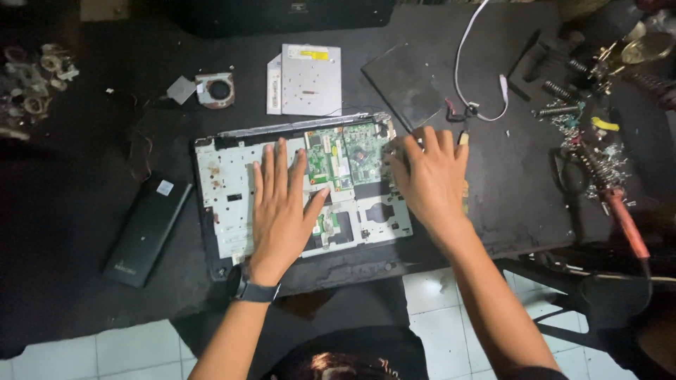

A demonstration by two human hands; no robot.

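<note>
Nearest the camera, left hand (pixel 282 204) flat and open on the opened laptop base (pixel 225 190), fingers spread and grasping nothing, a dark band at the wrist. Right hand (pixel 431 179) at the base's right edge, fingers loosely curled over the rim; whether gripping it, impossible to tell. Between the two hands, one green circuit board (pixel 345 156) seated in the base, itself lying at the near edge of the dark table (pixel 507 190). Left of the base, one black battery pack (pixel 148 231). Beyond the base, one small cooling fan (pixel 217 90), one silver optical drive (pixel 310 79) and one dark flat cover panel (pixel 405 81). Right of the base, one white cable (pixel 468 49) looping away, and farther right one soldering iron (pixel 623 222) with a reddish handle among scattered springs and small parts. Likely risks: palm weight flexing the exposed board; a tug on the right edge sliding the base off the near table edge; loose small parts straying under the base. Two hands, one board, one battery.
</note>
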